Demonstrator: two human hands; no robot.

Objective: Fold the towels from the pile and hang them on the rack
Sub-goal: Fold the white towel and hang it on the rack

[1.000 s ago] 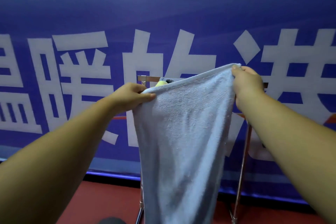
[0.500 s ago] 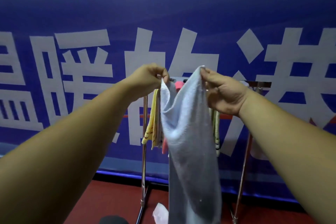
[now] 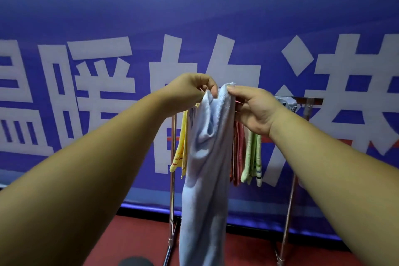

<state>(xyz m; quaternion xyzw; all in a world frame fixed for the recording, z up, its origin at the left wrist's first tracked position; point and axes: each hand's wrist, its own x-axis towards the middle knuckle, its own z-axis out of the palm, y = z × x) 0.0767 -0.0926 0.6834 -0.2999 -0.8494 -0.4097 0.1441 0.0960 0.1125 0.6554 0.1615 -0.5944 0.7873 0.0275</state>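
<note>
- Your left hand (image 3: 187, 90) and right hand (image 3: 252, 110) meet at the centre of the frame. The fingers of each pinch the top edge of the pale blue towel (image 3: 207, 157). The two pinches almost touch, so the cloth is doubled between them.
- The towel hangs straight down from your fingers with its long axis vertical. It runs out of the bottom edge of the frame, above the red floor (image 3: 140, 239).
- The rack (image 3: 172, 196) stands beyond the towel, farther from you. Its top bar (image 3: 302, 100) shows only right of centre, just past your right wrist. The rest of the bar is hidden behind your hands and the cloth.
- A yellow towel (image 3: 182, 147) hangs on the rack just left of the blue one. A red towel (image 3: 237, 153) and a green towel (image 3: 252, 157) hang just right of it.
- My read is that the coming move goes forward and over the bar, into the gap between those towels. Your right hand is nearer the visible bar and better placed to lead.
</note>
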